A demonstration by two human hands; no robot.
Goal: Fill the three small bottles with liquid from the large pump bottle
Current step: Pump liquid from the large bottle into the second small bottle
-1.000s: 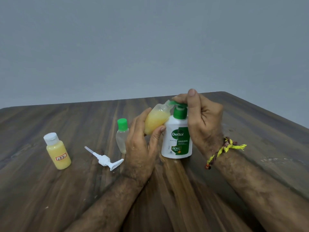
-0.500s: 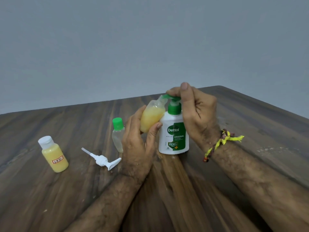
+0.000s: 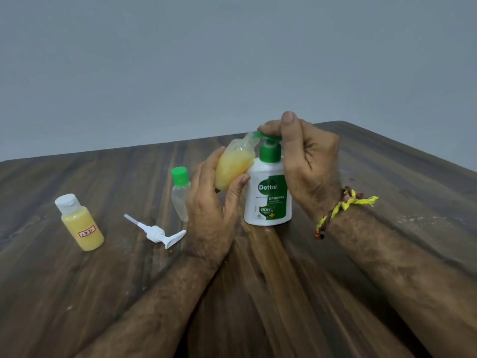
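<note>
A white pump bottle (image 3: 268,197) with a green label and green pump stands upright on the wooden table (image 3: 284,293). My right hand (image 3: 307,164) rests on the pump head, fingers curled over it. My left hand (image 3: 214,202) grips a small open bottle (image 3: 233,167) of yellow liquid, tilted so its mouth meets the green spout. Just left of that hand stands a small clear bottle with a green cap (image 3: 180,192). At the far left stands a small bottle with a white cap (image 3: 80,223), filled with yellow liquid and bearing a label.
A loose white pump head (image 3: 157,232) lies on the table between the white-capped bottle and my left hand. A plain grey wall rises behind the table's far edge. The table's right corner sits at the upper right.
Both hands and the bottles keep the same grip and pose. The whole scene has shifted slightly in the view as my head moved.
</note>
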